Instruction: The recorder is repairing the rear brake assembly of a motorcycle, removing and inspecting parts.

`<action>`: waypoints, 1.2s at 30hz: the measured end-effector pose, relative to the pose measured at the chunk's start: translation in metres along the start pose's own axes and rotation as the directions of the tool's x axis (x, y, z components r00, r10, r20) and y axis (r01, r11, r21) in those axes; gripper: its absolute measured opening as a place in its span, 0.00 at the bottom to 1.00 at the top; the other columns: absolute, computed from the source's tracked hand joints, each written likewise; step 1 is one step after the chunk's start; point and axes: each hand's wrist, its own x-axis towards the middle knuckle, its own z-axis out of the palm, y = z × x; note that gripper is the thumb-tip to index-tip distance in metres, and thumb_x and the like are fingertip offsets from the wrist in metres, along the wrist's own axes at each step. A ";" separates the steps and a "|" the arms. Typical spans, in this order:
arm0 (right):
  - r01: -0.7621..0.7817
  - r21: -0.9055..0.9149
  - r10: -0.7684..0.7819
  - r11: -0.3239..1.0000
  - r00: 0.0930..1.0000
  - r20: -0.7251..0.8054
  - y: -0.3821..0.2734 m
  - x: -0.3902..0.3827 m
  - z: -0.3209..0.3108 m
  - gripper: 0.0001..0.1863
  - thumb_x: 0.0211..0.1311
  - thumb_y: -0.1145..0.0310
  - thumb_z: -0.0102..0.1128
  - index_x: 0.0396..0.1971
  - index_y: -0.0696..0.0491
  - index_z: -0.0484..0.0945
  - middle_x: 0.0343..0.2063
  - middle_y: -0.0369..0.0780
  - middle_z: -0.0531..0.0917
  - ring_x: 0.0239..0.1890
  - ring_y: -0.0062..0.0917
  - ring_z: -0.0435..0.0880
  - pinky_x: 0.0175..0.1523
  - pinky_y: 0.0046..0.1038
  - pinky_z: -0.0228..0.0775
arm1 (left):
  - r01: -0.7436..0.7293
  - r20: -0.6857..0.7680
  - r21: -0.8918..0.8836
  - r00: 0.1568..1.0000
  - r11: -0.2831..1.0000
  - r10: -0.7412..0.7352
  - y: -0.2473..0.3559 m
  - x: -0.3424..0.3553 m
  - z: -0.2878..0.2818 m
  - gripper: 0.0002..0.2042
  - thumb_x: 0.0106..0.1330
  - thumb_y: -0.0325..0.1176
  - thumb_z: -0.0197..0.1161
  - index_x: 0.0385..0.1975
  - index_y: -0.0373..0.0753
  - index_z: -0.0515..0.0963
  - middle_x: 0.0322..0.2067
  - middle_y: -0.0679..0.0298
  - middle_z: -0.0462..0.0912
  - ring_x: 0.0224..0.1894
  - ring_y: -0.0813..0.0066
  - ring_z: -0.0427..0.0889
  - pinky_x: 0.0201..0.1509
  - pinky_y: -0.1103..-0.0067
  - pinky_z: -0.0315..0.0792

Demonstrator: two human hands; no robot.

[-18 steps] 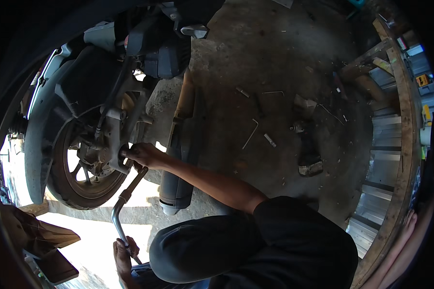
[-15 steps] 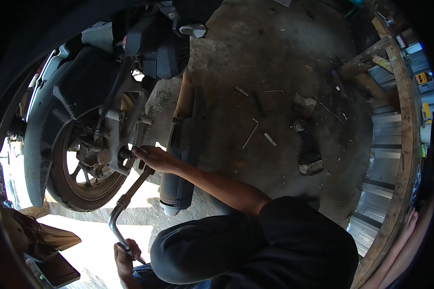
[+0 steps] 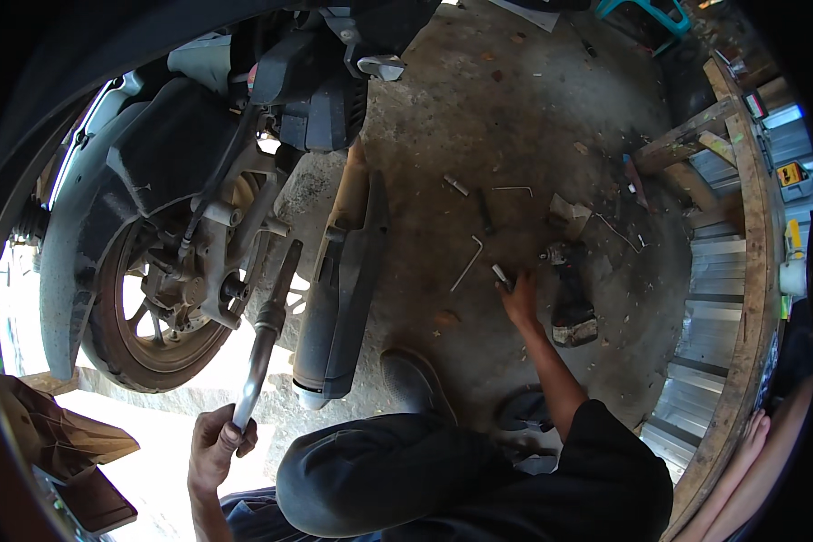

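Note:
My left hand (image 3: 219, 444) is wrapped around the shiny end of a long metal wrench bar (image 3: 260, 357). Its darker far end points up and slightly right, between the scooter's rear wheel (image 3: 108, 316) and the exhaust muffler (image 3: 327, 316). A dark round piece (image 3: 235, 287) shows at the wheel's axle, apart from the bar. Out on the concrete floor, my right hand (image 3: 520, 298) has its fingers closed on a small silver cylindrical socket (image 3: 499, 272); the fingers partly hide it. A hex key (image 3: 466, 264) lies just left of that hand.
Right of my right hand lies a dark cordless power tool (image 3: 573, 298). Another silver socket (image 3: 456, 185) and a thin bent rod (image 3: 515, 188) are farther off. A wooden frame (image 3: 752, 235) with metal sheeting borders the right side. My boot (image 3: 415, 384) stands beside the muffler.
My right hand has left the wrench head at the axle and reached right to the socket on the floor. The bar has come off the axle and swung upright in my left hand.

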 end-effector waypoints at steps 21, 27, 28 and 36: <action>-0.834 0.546 -0.552 0.076 0.421 0.720 -0.320 -0.004 -0.076 0.15 0.69 0.54 0.60 0.40 0.50 0.77 0.36 0.43 0.86 0.37 0.30 0.88 0.43 0.32 0.82 | -0.157 -0.041 0.842 0.936 0.516 0.351 -0.010 0.001 0.049 0.16 0.57 0.48 0.72 0.22 0.42 0.80 0.17 0.69 0.79 0.19 0.76 0.79 0.24 0.76 0.71; -0.929 0.330 -0.646 -0.168 0.357 0.675 -0.315 -0.021 -0.070 0.13 0.69 0.58 0.61 0.38 0.54 0.78 0.32 0.41 0.84 0.32 0.24 0.87 0.27 0.19 0.78 | -0.166 -0.003 0.879 0.936 0.447 0.353 -0.017 -0.011 0.050 0.17 0.57 0.51 0.71 0.23 0.44 0.79 0.19 0.71 0.79 0.23 0.76 0.80 0.28 0.77 0.73; -0.918 0.339 -0.587 -0.205 0.392 0.708 -0.321 -0.027 -0.081 0.13 0.69 0.59 0.61 0.39 0.55 0.78 0.30 0.40 0.83 0.31 0.22 0.86 0.26 0.18 0.77 | -0.152 -0.009 0.867 0.947 0.474 0.320 -0.017 -0.013 0.050 0.16 0.57 0.50 0.71 0.24 0.44 0.79 0.20 0.71 0.80 0.23 0.75 0.81 0.29 0.77 0.73; -0.880 0.373 -0.537 -0.296 0.476 0.697 -0.338 -0.038 -0.101 0.12 0.68 0.60 0.62 0.40 0.54 0.79 0.28 0.37 0.82 0.31 0.22 0.86 0.25 0.19 0.76 | -0.126 -0.044 0.762 0.968 0.635 0.245 -0.035 -0.015 0.048 0.16 0.57 0.48 0.72 0.25 0.41 0.81 0.21 0.66 0.82 0.25 0.71 0.82 0.31 0.73 0.74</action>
